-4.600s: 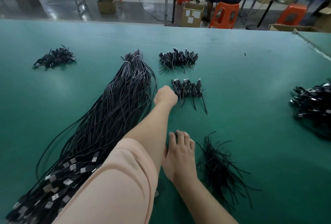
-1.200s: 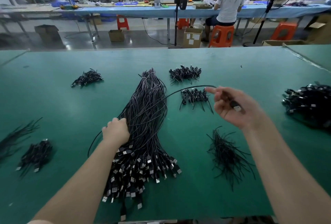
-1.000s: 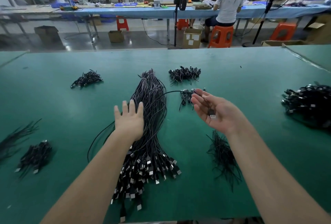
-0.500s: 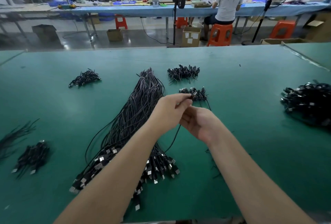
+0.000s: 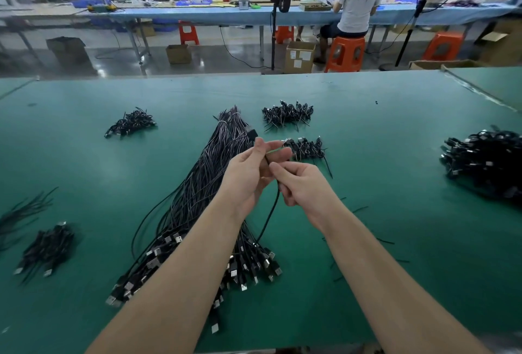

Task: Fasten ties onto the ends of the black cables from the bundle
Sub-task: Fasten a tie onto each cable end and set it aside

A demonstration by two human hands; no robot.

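Both hands raised over the desk (image 5: 367,127) middle: left hand (image 5: 248,175) and right hand (image 5: 302,184) pinching one black cable (image 5: 271,209). No readable writing.

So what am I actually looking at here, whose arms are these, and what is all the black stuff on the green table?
There is no machine here. A person wears a camera on the head, so you look down along their own two bare arms. The left hand and the right hand are raised together over a green table, and both pinch one thin black cable that hangs down between them. Under the arms lies the big bundle of black cables, its metal plugs fanned out toward the near edge. Smaller heaps of cables sit around the table, and loose black ties are partly hidden under the right arm. Behind, another worker sits at a blue bench.
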